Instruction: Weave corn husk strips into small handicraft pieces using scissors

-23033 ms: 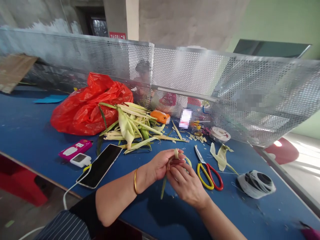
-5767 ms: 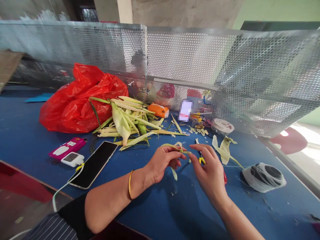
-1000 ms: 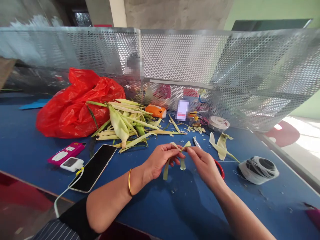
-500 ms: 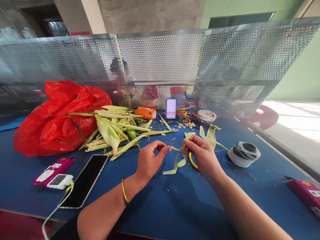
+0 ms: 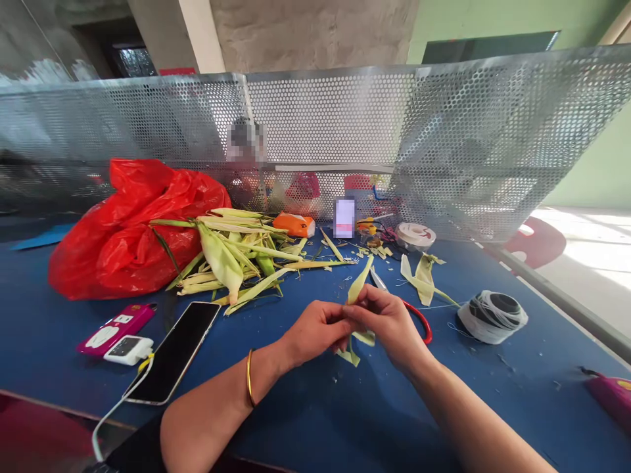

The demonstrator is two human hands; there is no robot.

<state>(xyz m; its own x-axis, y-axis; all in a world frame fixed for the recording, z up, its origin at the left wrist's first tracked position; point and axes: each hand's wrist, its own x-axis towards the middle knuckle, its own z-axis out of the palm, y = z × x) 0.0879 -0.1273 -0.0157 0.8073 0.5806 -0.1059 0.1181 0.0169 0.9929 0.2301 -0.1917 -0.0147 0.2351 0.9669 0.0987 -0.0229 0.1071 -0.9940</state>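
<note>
My left hand [image 5: 315, 330] and my right hand [image 5: 389, 322] meet over the blue table [image 5: 345, 420], both pinched on a pale green leaf strip [image 5: 359, 287]. One end of the strip sticks up above my fingers; folded ends hang below them. A gold bangle sits on my left wrist. Scissors [image 5: 417, 314] with a red handle lie just behind my right hand, partly hidden by it.
A pile of leaf strips [image 5: 231, 253] lies against a red plastic bag [image 5: 133, 223]. A phone [image 5: 172, 351] on a white cable, a pink device [image 5: 116, 325], a thread spool [image 5: 493, 316], a tape roll [image 5: 415, 234] and a perforated metal screen [image 5: 394, 131] surround the spot.
My hands have come together from slightly apart, and the strip now stands upright between them. The view shifted slightly.
</note>
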